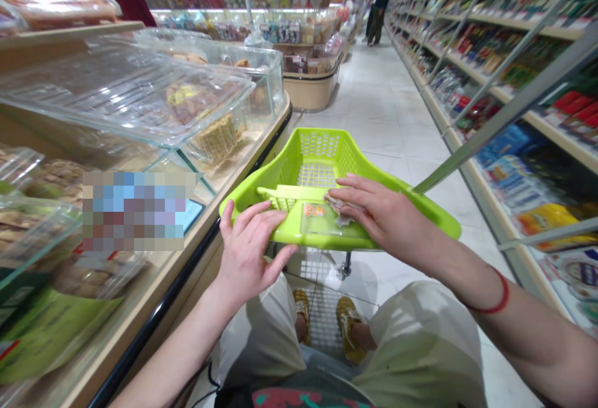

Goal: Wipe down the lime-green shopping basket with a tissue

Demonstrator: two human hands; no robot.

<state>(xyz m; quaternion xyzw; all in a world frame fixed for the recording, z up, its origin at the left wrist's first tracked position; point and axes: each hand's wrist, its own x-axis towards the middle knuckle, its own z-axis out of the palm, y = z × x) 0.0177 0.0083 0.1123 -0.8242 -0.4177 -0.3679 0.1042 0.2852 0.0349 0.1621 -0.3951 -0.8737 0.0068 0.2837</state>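
Observation:
A lime-green plastic shopping cart basket [322, 152] stands in front of me in a shop aisle. My left hand [245, 252] rests at the near rim of the basket with its fingers spread and nothing in it. My right hand [380, 212] lies flat on the rim, fingers stretched out, pressing a small crumpled clear wrapper or paper [339, 208] against the green plastic. A small clear packet with an orange label [316, 213] lies on the rim just left of that hand. A red band circles my right wrist.
A counter with clear plastic lidded bins of baked goods [140, 90] runs along the left. Shelves of packaged goods [514, 53] line the right. The white tiled aisle [387, 103] stretches ahead, where a person [380, 3] stands far off. My feet in yellow sandals show below.

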